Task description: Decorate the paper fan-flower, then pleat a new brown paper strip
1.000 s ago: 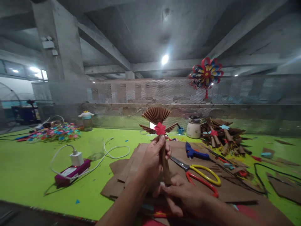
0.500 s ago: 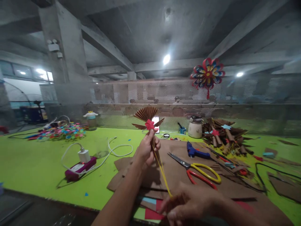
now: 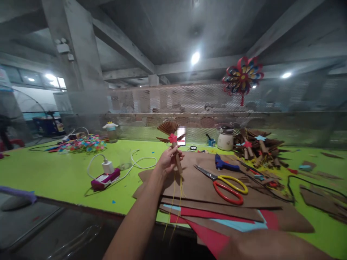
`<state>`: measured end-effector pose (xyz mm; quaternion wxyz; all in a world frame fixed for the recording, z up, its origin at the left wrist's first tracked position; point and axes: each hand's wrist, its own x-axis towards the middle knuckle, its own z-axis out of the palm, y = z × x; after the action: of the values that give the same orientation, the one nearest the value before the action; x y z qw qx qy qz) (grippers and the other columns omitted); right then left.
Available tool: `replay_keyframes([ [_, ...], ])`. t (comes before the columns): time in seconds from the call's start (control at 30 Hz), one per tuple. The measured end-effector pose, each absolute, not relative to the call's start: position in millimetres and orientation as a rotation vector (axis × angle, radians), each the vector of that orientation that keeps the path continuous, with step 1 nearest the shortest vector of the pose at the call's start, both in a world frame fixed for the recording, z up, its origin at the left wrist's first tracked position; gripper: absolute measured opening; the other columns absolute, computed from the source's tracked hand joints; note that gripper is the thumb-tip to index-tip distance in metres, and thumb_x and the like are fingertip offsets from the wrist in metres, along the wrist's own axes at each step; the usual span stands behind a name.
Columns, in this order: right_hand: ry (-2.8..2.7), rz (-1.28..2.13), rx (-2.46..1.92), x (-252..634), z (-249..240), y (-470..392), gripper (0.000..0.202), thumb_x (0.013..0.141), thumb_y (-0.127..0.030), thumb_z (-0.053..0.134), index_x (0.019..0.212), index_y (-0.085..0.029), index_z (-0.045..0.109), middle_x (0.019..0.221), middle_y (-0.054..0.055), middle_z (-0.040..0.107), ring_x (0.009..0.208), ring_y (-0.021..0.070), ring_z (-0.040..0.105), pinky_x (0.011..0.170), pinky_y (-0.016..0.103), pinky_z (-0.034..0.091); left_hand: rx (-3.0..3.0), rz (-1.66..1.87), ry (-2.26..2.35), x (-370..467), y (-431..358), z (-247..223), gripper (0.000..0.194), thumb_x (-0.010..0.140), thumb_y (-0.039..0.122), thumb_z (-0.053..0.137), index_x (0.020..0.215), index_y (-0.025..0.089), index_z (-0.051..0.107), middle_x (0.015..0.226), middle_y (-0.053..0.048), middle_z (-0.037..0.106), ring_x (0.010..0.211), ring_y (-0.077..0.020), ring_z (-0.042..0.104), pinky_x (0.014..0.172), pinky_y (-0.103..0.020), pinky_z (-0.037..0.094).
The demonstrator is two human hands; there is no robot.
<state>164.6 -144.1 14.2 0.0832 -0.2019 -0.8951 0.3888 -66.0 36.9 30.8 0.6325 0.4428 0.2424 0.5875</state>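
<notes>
Right hand below frame edge; phone [image 3: 181, 135] blurred.

A left hand [image 3: 168, 161] grips the stick of a brown paper fan [image 3: 169, 130] topped with a red flower [image 3: 172, 138], yellow strings [image 3: 176, 195] dangling below. At four o'clock of the hand lie scissors [image 3: 226, 182]; at three o'clock, a blue glue gun [image 3: 223, 164]. A blurred right forearm crosses the bottom edge, its hand out of frame.

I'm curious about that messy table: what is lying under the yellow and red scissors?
The scissors lie on a big sheet of brown paper. Red sheets and a blue sheet poke out beneath its near edge. Whatever is directly below the scissors, under the brown sheet, is covered.
</notes>
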Motion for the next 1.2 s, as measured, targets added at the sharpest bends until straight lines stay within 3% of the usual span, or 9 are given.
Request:
replay_keyframes([
  [0.17, -2.141, 0.83, -0.927, 161, 39, -92, 0.026, 0.084, -0.036, 0.051, 0.098, -0.021, 0.067, 0.096, 0.007, 0.067, 0.089, 0.0192, 0.06, 0.079, 0.031, 0.046, 1.148, 1.25, 0.504, -48, 24, 36, 0.018, 0.08, 0.026, 0.06, 0.091, 0.013, 0.055, 0.064, -0.004, 0.063, 0.074, -0.0194, 0.066, 0.078, -0.034, 0.05],
  [0.27, -1.745, 0.945, -0.857, 142, 35, -54, 0.039, 0.078, -0.037, 0.059, 0.113, -0.021, 0.058, 0.112, 0.008, 0.061, 0.103, 0.0214, 0.055, 0.086, 0.037, 0.043, 1.265, 1.204, 0.493, -34, 13, 44, 0.029, 0.076, 0.03, 0.065, 0.096, 0.012, 0.056, 0.07, -0.006, 0.067, 0.082, -0.0216, 0.066, 0.083, -0.035, 0.048],
  [0.37, -1.536, 1.202, -0.65, 118, 28, -35, 0.049, 0.067, -0.031, 0.068, 0.112, -0.02, 0.053, 0.096, 0.005, 0.064, 0.093, 0.0182, 0.058, 0.079, 0.033, 0.047, 1.436, 1.185, 0.618, -21, 1, 56, 0.033, 0.074, 0.037, 0.066, 0.095, 0.012, 0.059, 0.08, -0.008, 0.068, 0.08, -0.0205, 0.065, 0.076, -0.032, 0.049],
  [0.47, -1.354, 1.326, -0.573, 97, 24, -31, 0.034, 0.06, -0.027, 0.07, 0.087, -0.016, 0.053, 0.068, 0.0, 0.062, 0.06, 0.0134, 0.058, 0.056, 0.026, 0.046, 1.637, 1.205, 0.759, -8, -13, 70, 0.037, 0.071, 0.042, 0.066, 0.092, 0.013, 0.06, 0.086, -0.009, 0.069, 0.072, -0.019, 0.064, 0.065, -0.028, 0.049],
  [0.6, -1.193, 1.372, -0.606, 93, 23, -49, 0.022, 0.069, -0.034, 0.061, 0.074, -0.017, 0.046, 0.046, -0.008, 0.047, 0.035, 0.0063, 0.041, 0.04, 0.02, 0.037, 1.713, 1.171, 0.893, 7, -35, 85, 0.044, 0.068, 0.052, 0.061, 0.093, 0.015, 0.061, 0.087, -0.009, 0.069, 0.068, -0.0208, 0.063, 0.056, -0.028, 0.046],
  [0.8, -1.225, 1.24, -0.826, 161, 33, -58, 0.028, 0.076, -0.044, 0.057, 0.084, -0.019, 0.046, 0.053, -0.008, 0.05, 0.034, 0.0038, 0.039, 0.034, 0.016, 0.032, 1.852, 0.978, 0.83, 8, -28, 64, 0.032, 0.068, 0.044, 0.063, 0.092, 0.022, 0.066, 0.097, -0.006, 0.068, 0.096, -0.0256, 0.059, 0.076, -0.031, 0.046],
  [0.97, -1.157, 0.899, -1.288, 256, 67, -12, 0.017, 0.087, -0.034, 0.046, 0.083, -0.018, 0.046, 0.05, -0.007, 0.048, 0.033, 0.0034, 0.035, 0.033, 0.015, 0.028, 1.742, 0.847, 0.804, -8, -4, 16, 0.021, 0.066, 0.032, 0.069, 0.083, 0.02, 0.068, 0.093, -0.01, 0.065, 0.077, -0.0179, 0.06, 0.069, -0.027, 0.048],
  [1.07, -1.111, 0.773, -1.414, 301, 91, 34, 0.02, 0.088, -0.031, 0.046, 0.076, -0.015, 0.046, 0.045, -0.007, 0.044, 0.031, 0.0025, 0.03, 0.032, 0.014, 0.022, 1.682, 0.858, 0.798, -9, 1, 0, 0.02, 0.072, 0.035, 0.064, 0.078, 0.017, 0.066, 0.081, -0.009, 0.064, 0.069, -0.0165, 0.06, 0.065, -0.026, 0.048],
  [1.2, -1.093, 0.525, -1.546, 337, 104, 92, 0.024, 0.086, -0.032, 0.052, 0.073, -0.012, 0.051, 0.048, -0.007, 0.045, 0.035, 0.0032, 0.037, 0.036, 0.016, 0.031, 1.735, 0.803, 0.828, -10, 2, -8, 0.026, 0.076, 0.04, 0.059, 0.085, 0.016, 0.065, 0.086, -0.007, 0.065, 0.08, -0.0187, 0.06, 0.071, -0.027, 0.047],
])
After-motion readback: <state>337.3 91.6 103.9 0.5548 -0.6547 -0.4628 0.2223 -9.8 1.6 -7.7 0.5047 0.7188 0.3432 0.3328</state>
